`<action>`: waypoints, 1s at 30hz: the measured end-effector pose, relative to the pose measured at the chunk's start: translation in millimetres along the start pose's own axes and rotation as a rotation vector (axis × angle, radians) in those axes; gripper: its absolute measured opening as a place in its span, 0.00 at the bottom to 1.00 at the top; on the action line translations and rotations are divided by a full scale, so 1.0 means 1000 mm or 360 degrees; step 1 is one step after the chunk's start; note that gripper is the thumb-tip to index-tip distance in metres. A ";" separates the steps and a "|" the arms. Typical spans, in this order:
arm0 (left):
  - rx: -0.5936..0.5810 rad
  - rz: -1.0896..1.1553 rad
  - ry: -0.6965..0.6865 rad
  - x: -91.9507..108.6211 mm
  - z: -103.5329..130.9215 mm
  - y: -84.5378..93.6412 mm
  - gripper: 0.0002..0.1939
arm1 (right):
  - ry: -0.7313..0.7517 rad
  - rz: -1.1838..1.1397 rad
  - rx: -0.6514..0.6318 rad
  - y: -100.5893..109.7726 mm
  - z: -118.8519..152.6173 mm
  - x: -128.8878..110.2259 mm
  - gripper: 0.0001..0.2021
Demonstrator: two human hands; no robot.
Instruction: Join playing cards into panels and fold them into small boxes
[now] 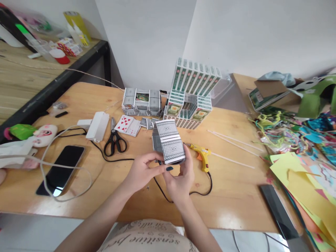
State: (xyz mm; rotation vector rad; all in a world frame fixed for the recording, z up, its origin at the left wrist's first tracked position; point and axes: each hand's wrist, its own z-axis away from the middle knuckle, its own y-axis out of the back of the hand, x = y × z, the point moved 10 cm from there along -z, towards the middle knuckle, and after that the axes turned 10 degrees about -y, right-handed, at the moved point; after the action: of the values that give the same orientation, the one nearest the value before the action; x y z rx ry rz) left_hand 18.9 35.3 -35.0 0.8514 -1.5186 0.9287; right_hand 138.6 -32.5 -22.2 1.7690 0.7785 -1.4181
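Note:
Both hands hold a small box-like piece made of grey patterned playing cards (172, 141) above the middle of the table. My left hand (144, 170) grips its lower left corner, fingers partly hidden behind it. My right hand (181, 175) wraps round its lower right side, with a dark-nailed thumb at the bottom edge. Behind it stand a larger grey card structure (141, 102) and a stack of green-and-white card boxes (193, 94). Loose playing cards, the seven of hearts on top (127, 125), lie to the left. A yellow glue gun (202, 155) rests just right of my right hand.
Black-handled scissors (114, 141), a white box (98, 126) and a phone (61, 169) under a looped white cable lie left. Clear glue sticks (233, 143) lie right, beside yellow paper (299, 178) and colourful scraps. The glue gun's black cord (210, 185) runs below the hands.

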 end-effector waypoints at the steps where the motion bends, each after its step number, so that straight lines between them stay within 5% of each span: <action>1: -0.0031 -0.0087 -0.0040 0.004 -0.001 0.000 0.06 | 0.0007 0.0008 -0.0002 0.000 0.000 0.000 0.40; 7: -0.0148 -0.0332 -0.0132 0.020 -0.002 -0.001 0.03 | 0.0019 0.0042 0.0004 0.000 0.001 0.000 0.41; 22: 0.0275 0.0435 0.0216 -0.004 0.010 -0.007 0.03 | 0.0035 0.0075 -0.0015 -0.006 0.004 0.001 0.39; 30: 0.0196 0.0348 0.0167 -0.008 0.009 -0.002 0.05 | -0.0105 -0.0077 -0.0054 -0.009 0.002 0.009 0.38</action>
State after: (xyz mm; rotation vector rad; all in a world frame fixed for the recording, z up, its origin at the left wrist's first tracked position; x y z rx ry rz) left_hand 18.2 26.9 -43.1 0.7209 -1.4951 1.2188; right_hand 132.1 -28.6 -32.5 1.6796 0.8107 -1.4792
